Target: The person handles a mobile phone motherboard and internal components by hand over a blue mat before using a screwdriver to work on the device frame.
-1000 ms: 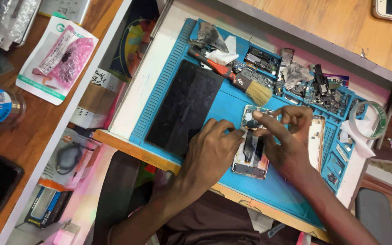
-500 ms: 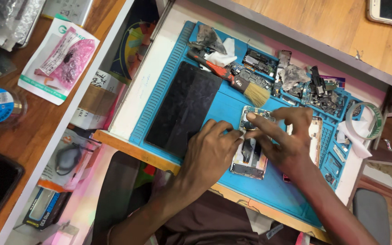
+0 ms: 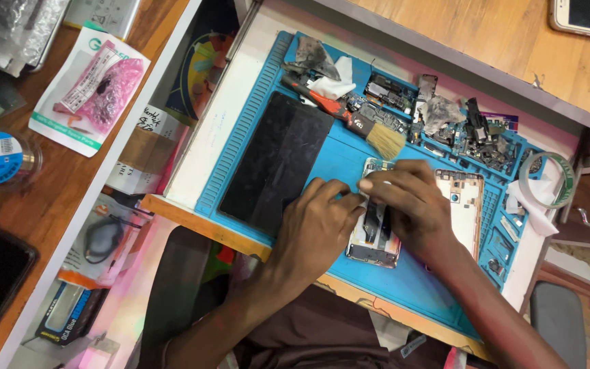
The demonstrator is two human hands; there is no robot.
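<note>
Phone, back off and guts showing, is lying on the blue mat right in front of you, between the black screen panel and the white frame. You're pinning its left edge with your left hand, fingers curled down on it. Your right hand is lying across the top half, fingertips pinched together over the upper board area. Can't tell if you're gripping a tiny part or just pressing, the fingers are hiding it.

My two cents: keep that left hand pressing flat so the phone isn't sliding around on the mat, and work the right fingertips gently, since connectors up there probably hate sideways force. The brush is sitting just above, near enough to grab, and the parts trays along the top edge are looking crowded, so watch your knuckles.
</note>
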